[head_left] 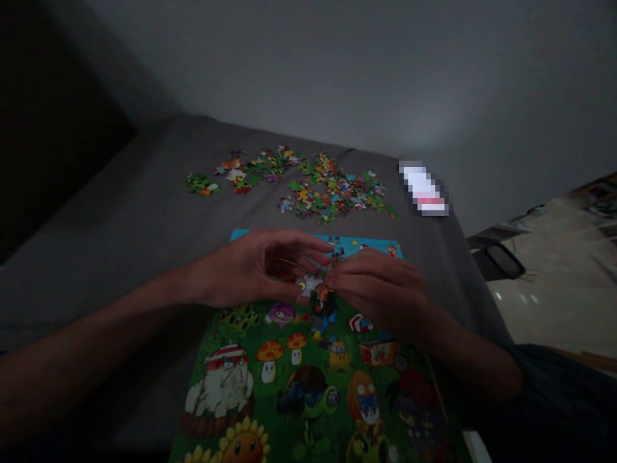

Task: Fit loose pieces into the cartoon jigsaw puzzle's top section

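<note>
One cartoon jigsaw (pixel 299 386) is laid on a grey surface (pixel 120 212), its long axis pointing forward toward a loose heap of pieces (pixel 328 186); its near end is cut off by the frame. Over its far part, the grip of the left hand (pixel 245 270) is held curled and spread. The grip of the right hand (pixel 380 292) is bent inward, its fingertips (pixel 337 276) pressed close to a small piece (pixel 328 280). Whether that piece is pinched cannot be told. A pixelated white object (pixel 423 190) is seen beside the heap.
</note>
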The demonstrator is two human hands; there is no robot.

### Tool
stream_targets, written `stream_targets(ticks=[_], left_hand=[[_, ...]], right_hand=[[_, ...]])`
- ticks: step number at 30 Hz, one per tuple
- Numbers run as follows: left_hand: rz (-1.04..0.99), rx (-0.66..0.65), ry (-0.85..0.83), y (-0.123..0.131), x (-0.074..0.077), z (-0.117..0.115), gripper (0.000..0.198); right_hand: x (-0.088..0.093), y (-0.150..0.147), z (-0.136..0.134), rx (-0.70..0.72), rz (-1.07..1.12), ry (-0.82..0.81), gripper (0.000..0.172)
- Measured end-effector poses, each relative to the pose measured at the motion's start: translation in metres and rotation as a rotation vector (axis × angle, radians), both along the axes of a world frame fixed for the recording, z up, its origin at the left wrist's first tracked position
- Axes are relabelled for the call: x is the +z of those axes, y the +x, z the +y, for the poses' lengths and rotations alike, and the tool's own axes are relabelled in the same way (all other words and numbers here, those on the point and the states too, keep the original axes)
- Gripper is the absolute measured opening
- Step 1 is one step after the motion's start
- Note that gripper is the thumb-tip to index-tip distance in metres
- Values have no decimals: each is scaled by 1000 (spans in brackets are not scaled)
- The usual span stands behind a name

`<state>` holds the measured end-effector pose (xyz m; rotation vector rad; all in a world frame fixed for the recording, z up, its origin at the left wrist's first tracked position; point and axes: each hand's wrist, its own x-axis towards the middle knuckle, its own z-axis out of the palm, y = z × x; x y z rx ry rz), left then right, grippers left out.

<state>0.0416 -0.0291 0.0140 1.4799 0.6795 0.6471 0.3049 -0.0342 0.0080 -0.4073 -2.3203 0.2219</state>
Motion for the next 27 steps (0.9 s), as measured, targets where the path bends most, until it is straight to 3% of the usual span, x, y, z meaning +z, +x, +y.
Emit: stream_targets(ticks=[4, 8, 13, 16, 19, 22, 27], left_hand=[[56, -45, -7, 0, 0, 0, 59], [53, 1, -25, 1, 2, 0, 44], [140, 59, 114, -2, -1, 2, 36], [210, 83, 316, -5, -2, 2, 35], [272, 110, 521, -7, -2, 2, 41], [345, 96, 612, -8, -3, 2, 44], [384, 48, 627, -10, -3, 2, 48]], right_hand=[[1, 6, 1, 29, -20, 49, 18], [-1, 8, 3, 5, -38, 125, 17], [0, 3, 3, -58, -15, 88, 14], [6, -5, -1, -108, 23, -116, 20], [9, -12, -7, -149, 98, -510, 18], [5, -16, -9, -116, 163, -855, 18], [-4, -17, -6, -84, 244, -1050, 20]])
